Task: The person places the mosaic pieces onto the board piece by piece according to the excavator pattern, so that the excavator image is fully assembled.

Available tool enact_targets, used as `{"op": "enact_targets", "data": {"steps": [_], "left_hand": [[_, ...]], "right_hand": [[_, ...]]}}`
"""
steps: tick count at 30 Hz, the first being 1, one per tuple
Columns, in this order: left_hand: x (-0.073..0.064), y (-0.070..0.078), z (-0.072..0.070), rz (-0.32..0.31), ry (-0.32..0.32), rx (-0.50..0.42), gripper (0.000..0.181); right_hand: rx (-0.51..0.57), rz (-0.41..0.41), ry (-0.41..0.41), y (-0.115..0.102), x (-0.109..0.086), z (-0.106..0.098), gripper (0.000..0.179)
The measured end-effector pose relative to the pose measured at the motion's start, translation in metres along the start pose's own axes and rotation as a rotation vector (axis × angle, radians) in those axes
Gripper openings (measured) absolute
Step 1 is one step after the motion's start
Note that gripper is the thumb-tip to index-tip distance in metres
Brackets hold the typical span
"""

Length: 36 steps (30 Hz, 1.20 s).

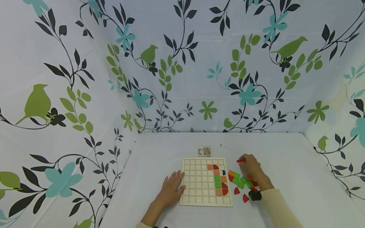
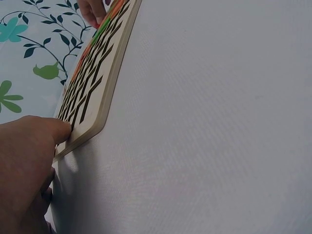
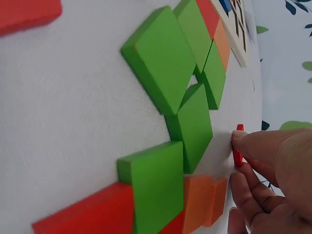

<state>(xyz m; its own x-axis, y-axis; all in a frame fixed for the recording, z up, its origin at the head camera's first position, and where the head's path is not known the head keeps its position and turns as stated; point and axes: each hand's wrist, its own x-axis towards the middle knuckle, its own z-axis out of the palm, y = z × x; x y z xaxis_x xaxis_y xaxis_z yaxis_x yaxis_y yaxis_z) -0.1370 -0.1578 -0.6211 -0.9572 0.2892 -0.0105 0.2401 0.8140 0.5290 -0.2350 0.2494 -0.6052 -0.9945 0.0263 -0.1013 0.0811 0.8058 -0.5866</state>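
Head view: I see the right hand pinching 1 red piece right of the grid board; the left hand rests relaxed on its left edge.

Left hand: bare, no ring or band in view; nails short and plain.
Left sleeve: cream cuff, only its edge showing at the bottom of the head view.
Right hand: bare, no ring seen; fingers close-up in the wrist view, nails hidden.
Right sleeve: cream, long, smooth knit-like cloth, reaching to the wrist.
Wrist device: small black block strapped at the right wrist, just ahead of the cuff; details too small to tell.
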Motion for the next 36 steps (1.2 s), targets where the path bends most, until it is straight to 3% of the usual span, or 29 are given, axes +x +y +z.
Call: {"op": "enact_targets", "data": {"steps": [10,22,29,36], "left_hand": [[0.000,0.000,0.000,-0.004,-0.007,0.004,0.061],[0.001,-0.002,0.001,0.004,-0.007,-0.005,0.061],[0.000,-0.002,0.000,0.014,-0.002,0.006,0.061],[-0.001,-0.001,0.000,0.024,0.005,-0.004,0.061]], "right_hand": [[0.004,-0.076,-0.015,-0.025,-0.009,0.010,0.031],[-0.047,-0.299,-0.024,-0.070,-0.021,0.028,0.022],[-0.108,-0.408,-0.062,-0.082,-0.029,0.049,0.014],[-0.117,-0.483,-0.042,-0.092,-0.040,0.055,0.013]]}}
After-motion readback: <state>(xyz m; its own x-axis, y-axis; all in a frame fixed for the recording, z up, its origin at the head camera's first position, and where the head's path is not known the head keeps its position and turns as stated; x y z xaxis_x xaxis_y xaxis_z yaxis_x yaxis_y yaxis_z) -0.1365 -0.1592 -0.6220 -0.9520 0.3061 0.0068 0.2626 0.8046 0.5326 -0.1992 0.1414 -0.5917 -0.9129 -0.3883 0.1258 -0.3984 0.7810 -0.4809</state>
